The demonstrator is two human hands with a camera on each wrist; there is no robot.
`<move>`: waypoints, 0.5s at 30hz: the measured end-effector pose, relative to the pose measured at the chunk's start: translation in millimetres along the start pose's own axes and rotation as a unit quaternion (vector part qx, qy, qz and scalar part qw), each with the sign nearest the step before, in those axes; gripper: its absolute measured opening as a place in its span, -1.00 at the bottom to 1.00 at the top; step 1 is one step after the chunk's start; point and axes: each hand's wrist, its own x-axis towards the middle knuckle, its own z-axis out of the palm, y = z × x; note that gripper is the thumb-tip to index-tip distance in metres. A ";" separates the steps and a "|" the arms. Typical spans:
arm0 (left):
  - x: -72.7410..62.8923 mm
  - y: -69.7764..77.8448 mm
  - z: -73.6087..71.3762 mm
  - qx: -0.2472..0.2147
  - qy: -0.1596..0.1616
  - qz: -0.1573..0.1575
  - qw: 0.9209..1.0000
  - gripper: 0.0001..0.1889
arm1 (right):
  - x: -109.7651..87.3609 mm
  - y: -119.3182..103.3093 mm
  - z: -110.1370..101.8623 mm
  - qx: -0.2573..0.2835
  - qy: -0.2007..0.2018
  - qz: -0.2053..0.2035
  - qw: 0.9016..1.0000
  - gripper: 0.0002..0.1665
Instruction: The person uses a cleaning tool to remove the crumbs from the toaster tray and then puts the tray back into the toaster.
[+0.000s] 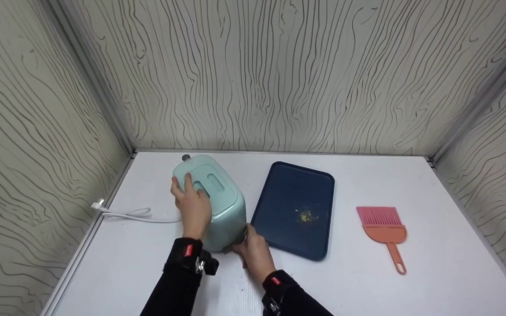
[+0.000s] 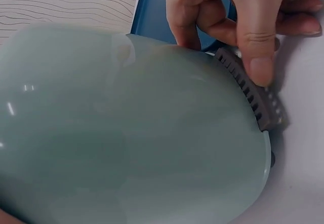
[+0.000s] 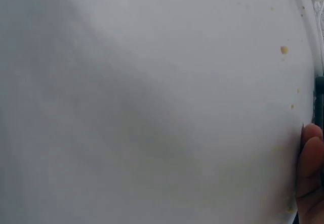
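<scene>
A mint-green toaster (image 1: 218, 219) stands on the white table, left of the middle. My left hand (image 1: 193, 208) holds its top, with fingers spread over the left edge and the thumb at a slot. At the toaster's lower near end, my right hand (image 1: 255, 254) grips a dark crumb tray (image 2: 248, 90). The left wrist view shows the thumb on the tray's ridged edge, which sits at the toaster's base. In the right wrist view, only some fingers (image 3: 311, 158) of the right hand appear at the right border.
Right of the toaster lies a dark blue tray (image 1: 294, 188) with yellowish crumbs (image 1: 305, 216) on it. A pink-bristled brush with an orange dustpan-like handle (image 1: 384, 235) lies farther right. The white power cord (image 1: 139, 216) runs left. Small crumbs (image 3: 284, 49) dot the white surface.
</scene>
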 end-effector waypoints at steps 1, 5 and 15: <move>-0.1 -0.3 0.2 0.001 -0.002 -0.001 1.000 -0.39 | -0.1 0.1 0.6 -0.001 0.002 0.006 1.000 -0.26; -0.4 -0.6 0.6 0.003 -0.003 -0.007 1.000 -0.39 | 0.4 0.4 2.0 -0.029 0.013 0.013 0.999 -0.22; 2.3 -0.7 -1.2 0.002 -0.001 -0.008 1.000 -0.39 | 2.9 -1.2 3.8 -0.022 0.014 0.014 1.000 -0.21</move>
